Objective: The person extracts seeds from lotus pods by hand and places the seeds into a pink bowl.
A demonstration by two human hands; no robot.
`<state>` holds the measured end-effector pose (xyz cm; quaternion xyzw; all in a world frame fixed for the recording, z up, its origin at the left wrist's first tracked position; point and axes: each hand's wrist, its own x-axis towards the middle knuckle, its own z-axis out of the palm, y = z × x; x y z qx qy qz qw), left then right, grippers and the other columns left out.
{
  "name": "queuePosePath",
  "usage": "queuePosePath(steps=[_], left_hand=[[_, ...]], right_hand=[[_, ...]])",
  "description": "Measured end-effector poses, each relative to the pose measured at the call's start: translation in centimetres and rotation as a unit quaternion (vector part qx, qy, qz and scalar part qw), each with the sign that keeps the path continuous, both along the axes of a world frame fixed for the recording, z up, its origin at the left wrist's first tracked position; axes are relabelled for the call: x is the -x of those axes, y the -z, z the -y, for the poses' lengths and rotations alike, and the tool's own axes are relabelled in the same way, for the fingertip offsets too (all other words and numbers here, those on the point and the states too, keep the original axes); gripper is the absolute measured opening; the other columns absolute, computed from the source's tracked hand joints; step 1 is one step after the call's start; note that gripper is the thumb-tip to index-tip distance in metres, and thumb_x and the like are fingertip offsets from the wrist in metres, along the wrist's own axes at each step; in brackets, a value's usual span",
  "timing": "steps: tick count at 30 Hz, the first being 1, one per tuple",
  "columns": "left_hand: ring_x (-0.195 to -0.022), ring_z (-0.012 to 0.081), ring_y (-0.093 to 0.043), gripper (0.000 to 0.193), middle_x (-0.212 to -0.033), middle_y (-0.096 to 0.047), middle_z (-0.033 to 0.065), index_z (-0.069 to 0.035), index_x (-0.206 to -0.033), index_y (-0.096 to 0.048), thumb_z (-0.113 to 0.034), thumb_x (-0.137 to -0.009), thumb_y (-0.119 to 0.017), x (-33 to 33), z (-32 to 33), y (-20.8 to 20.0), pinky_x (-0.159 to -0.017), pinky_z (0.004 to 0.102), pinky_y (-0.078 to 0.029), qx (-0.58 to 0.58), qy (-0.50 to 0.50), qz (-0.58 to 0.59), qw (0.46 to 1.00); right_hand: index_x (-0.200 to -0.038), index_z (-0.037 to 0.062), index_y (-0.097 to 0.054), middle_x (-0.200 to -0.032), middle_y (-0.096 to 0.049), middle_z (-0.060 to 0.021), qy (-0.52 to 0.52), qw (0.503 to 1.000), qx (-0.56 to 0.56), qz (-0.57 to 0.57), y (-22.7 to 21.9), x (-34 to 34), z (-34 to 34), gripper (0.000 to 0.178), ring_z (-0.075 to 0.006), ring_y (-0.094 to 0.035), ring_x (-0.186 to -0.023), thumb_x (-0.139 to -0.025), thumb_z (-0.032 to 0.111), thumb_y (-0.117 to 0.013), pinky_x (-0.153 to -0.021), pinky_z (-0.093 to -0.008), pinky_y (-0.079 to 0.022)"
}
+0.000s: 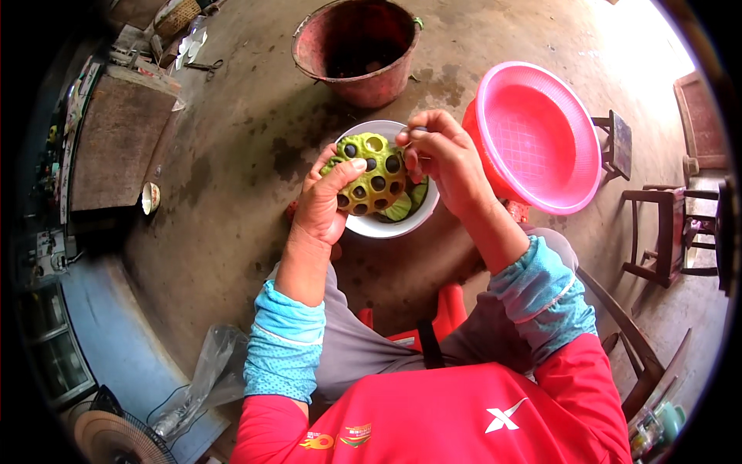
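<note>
My left hand (321, 197) grips a green lotus seed pod (357, 190), its thumb pressed across the face. Dark seeds sit in several of the pod's holes, and at least one hole near the top looks hollow. Just right of the pod, the fingers of my right hand (452, 158) are pinched together on a small dark lotus seed (419, 130), partly covered by the fingertips. Beneath both hands stands a white basin (376, 230) with green pod pieces (413, 203) in it; the held pod hides much of its inside.
A worn reddish bucket (375, 91) stands beyond the basin. To the right is a large pink plastic basin (533, 131), with a small dark stool (617, 145) behind it. Wooden chairs (657, 232) line the right side. A clear plastic bag (212, 359) and a fan (116, 437) are at lower left.
</note>
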<state>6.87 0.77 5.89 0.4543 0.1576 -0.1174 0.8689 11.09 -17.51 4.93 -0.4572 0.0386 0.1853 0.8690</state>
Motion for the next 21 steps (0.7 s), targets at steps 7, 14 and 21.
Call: queuePosePath(steps=[7, 14, 21], left_hand=[[-0.086, 0.0098, -0.059, 0.03, -0.096, -0.06, 0.003, -0.01, -0.1, -0.053, -0.004, -0.079, -0.073, 0.0, 1.3, 1.2, -0.079, 0.0256, -0.05, -0.151, -0.034, 0.032, 0.987], [-0.084, 0.0075, -0.058, 0.018, -0.09, -0.063, 0.0002, -0.007, -0.094, -0.06, -0.001, -0.079, -0.068, 0.3, 1.4, 1.2, -0.076, 0.0249, -0.05, -0.318, 0.014, 0.1, 0.943], [-0.093, 0.0103, -0.059, 0.043, -0.102, -0.063, 0.0031, -0.005, -0.114, -0.055, -0.01, -0.078, -0.078, 0.1, 0.6, 0.4, -0.088, 0.0266, -0.047, -0.124, 0.108, 0.049, 0.985]], right_hand=[[-0.099, 0.0095, -0.057, -0.078, -0.056, 0.0032, -0.093, 0.985, 0.137, 0.041, 0.1, 0.4, -0.2, 0.014, -0.0024, -0.049, -0.062, -0.095, 0.023, -0.059, -0.051, -0.017, -0.037], [-0.1, 0.0034, -0.048, -0.075, -0.063, -0.0141, -0.063, 0.875, 0.397, 0.271, -0.2, 1.3, -1.1, 0.041, -0.0286, -0.065, -0.069, -0.087, 0.035, -0.07, -0.061, -0.0377, -0.049], [-0.096, 0.0011, -0.052, -0.076, -0.063, -0.0137, 0.021, 0.884, 0.324, 0.335, 2.4, 0.5, -0.8, 0.026, -0.0305, -0.064, -0.068, -0.092, 0.025, -0.063, -0.061, -0.0388, -0.05]])
